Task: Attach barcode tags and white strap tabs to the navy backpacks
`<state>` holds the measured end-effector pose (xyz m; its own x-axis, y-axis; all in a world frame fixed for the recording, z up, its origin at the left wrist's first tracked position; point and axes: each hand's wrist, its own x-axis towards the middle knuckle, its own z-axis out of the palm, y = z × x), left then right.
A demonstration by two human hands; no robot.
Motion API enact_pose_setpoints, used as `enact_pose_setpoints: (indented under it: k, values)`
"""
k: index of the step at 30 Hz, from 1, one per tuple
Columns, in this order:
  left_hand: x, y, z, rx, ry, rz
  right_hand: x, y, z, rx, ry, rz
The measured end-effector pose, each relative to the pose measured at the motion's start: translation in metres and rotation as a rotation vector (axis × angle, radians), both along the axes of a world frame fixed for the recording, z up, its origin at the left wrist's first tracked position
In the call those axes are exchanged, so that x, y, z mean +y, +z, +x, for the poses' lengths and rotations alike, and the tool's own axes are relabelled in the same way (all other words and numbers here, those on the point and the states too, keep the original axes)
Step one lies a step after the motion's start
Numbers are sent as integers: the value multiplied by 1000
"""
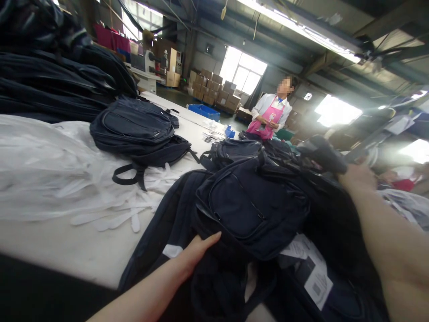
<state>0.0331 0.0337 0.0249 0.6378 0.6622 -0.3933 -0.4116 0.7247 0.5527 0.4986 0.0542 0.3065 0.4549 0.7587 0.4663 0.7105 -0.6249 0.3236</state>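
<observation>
A navy backpack [254, 201] lies front up in the middle, its front pocket zips showing. My left hand [197, 250] grips its near edge, thumb on top; the other fingers are hidden under the fabric. Out to the right, my right hand [358, 179] is smeared by motion. It is closed around a dark grey thing [323, 154] too blurred to name. Under that arm lies more dark bag fabric with a white printed tag [318, 286] in a clear wrapper.
Another navy backpack [134, 125] rests on the white table [67, 243], beside clear plastic bags [43, 170] and white strips [117, 219]. Dark bags [50, 85] are piled at left. Across the table stands a person in a pink apron [271, 116], near a blue crate [203, 112].
</observation>
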Motion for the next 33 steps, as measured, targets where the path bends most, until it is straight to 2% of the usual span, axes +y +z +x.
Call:
enact_pose_setpoints:
  k: [3,4,6,8,10,11,13,15,17,18,20,23,26,28,30,33]
  values:
    - [-1,2,0,-8,23,-69,19,-54,-10,181,-42,-162]
    - [-1,2,-1,-16,22,-83,24,-66,-15,179,-39,-159]
    - [-1,1,-1,-34,18,-90,29,-80,-32,121,-17,-63]
    - [-1,-1,0,-47,30,-79,26,-82,-61,46,148,68]
    - [-1,-2,1,-50,43,-67,13,-83,-105,68,437,99]
    - [-2,-2,1,-47,52,-64,2,-85,-131,142,567,49]
    - [-2,-3,2,-50,59,-59,-29,-98,-187,359,761,-208]
    - [-2,-4,2,-72,39,-52,-65,-121,-238,473,874,-466]
    - [-2,-7,0,-118,-11,-40,-96,-150,-274,471,967,-600]
    - [-1,-9,-2,-144,-44,-36,-107,-165,-285,420,965,-600]
    - [1,-12,-6,-181,-107,-44,-117,-189,-291,257,896,-498]
    - [0,-7,-11,-210,-173,-70,-111,-208,-274,98,851,-329]
    - [-11,18,-16,-309,-237,-11,-97,-201,-245,141,920,-235]
    - [-23,42,-21,-388,-272,116,-88,-178,-230,183,907,-142]
    - [-34,64,-32,-400,-256,319,-81,-138,-222,200,842,2]
    - [-39,84,-58,-232,-116,588,-75,-56,-218,221,786,241]
